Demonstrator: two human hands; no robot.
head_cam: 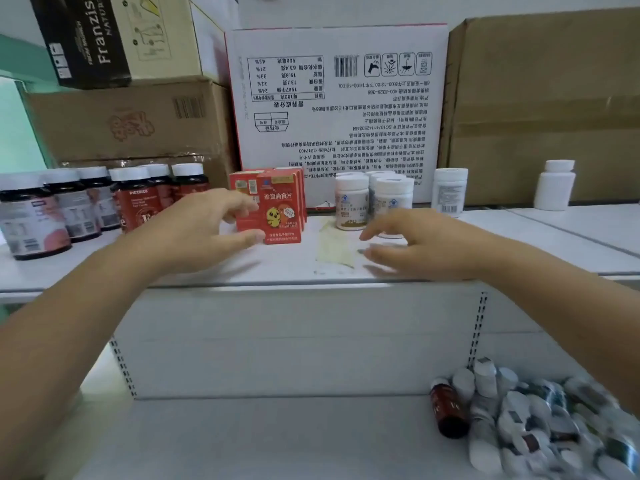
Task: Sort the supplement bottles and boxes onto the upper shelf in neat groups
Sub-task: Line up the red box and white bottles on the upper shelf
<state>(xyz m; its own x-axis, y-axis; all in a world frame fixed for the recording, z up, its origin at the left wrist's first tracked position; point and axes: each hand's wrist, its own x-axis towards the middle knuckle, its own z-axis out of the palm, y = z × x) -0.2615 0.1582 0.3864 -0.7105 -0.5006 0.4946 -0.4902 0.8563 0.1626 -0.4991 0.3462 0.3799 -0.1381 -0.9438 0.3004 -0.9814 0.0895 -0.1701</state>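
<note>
upper shelf [519, 237], centre: red boxes [282, 209], upright, grouped. left hand [204, 230]: forearm reaching in from near left, fingers spread wide, thumb tip at the front box's base. right hand [426, 240]: palm down, fingers loosely straight, holding nothing, just in front of white bottles [351, 202]. dark bottles [138, 199] at left.

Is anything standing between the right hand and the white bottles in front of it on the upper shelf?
Nothing visible does. The right hand is just in front of the white bottles, over bare upper shelf; the red boxes stand off to the side, by the left hand.
</note>
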